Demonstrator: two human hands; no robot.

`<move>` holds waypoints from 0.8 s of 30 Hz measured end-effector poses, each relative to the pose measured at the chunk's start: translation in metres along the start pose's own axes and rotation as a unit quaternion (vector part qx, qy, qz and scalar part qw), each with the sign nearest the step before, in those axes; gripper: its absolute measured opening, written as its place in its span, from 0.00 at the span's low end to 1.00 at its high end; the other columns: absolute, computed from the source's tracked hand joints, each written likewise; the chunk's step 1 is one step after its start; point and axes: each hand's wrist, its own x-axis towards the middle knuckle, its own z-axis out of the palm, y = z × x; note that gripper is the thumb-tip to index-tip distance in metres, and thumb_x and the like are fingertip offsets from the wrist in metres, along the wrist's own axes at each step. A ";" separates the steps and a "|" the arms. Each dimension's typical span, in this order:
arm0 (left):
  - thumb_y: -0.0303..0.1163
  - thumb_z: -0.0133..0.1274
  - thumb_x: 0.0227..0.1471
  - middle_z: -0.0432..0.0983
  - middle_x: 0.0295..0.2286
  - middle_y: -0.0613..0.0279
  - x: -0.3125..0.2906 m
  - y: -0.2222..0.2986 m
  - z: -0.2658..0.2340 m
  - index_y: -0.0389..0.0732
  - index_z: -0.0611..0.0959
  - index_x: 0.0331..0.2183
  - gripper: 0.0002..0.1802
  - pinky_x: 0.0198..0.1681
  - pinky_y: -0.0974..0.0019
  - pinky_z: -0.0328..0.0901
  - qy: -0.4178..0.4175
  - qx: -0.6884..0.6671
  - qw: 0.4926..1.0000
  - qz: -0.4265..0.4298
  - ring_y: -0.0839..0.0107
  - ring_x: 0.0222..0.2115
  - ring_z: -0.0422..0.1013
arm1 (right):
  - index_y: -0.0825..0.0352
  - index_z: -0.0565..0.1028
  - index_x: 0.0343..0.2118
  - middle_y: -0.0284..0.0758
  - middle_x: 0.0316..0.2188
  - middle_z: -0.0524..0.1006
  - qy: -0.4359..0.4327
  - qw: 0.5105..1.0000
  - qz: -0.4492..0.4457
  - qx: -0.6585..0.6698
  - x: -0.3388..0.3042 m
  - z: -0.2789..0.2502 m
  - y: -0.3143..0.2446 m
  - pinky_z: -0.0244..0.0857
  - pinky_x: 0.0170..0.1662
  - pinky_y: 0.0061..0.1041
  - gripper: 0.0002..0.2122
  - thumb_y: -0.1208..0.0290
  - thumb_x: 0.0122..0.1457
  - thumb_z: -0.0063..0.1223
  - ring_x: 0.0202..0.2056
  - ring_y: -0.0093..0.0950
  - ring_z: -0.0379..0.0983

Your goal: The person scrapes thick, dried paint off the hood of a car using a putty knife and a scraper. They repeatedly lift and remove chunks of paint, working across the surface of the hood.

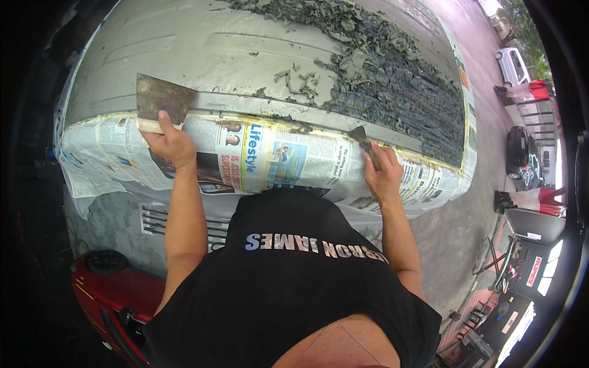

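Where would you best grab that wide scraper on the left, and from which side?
On the wide scraper, probably the pale handle strip, coming from the person's side: it runs along the near edge, while the broad metal blade flares away over the grey panel. The left hand grips there, thumb against the blade.

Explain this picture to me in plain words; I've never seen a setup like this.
There's no machine here, just a person's two bare hands. The single picture comes from a wide fisheye camera worn on the head, looking down past a black shirt, so straight edges look bent. The left hand holds a broad scraper; the right hand holds a narrow scraper. In front lies a wide grey panel, its near edge covered with newspaper. Dark, ragged flakes lie across its far and right parts.
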 end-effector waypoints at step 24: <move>0.31 0.56 0.64 0.77 0.42 0.55 0.000 0.001 0.003 0.30 0.75 0.47 0.16 0.47 0.64 0.67 0.002 -0.009 1.000 0.014 0.66 0.40 0.73 | 0.68 0.82 0.45 0.40 0.33 0.80 0.003 1.000 0.011 0.004 0.000 0.005 -0.006 0.74 0.33 0.31 0.16 0.78 0.51 0.70 0.31 0.37 0.80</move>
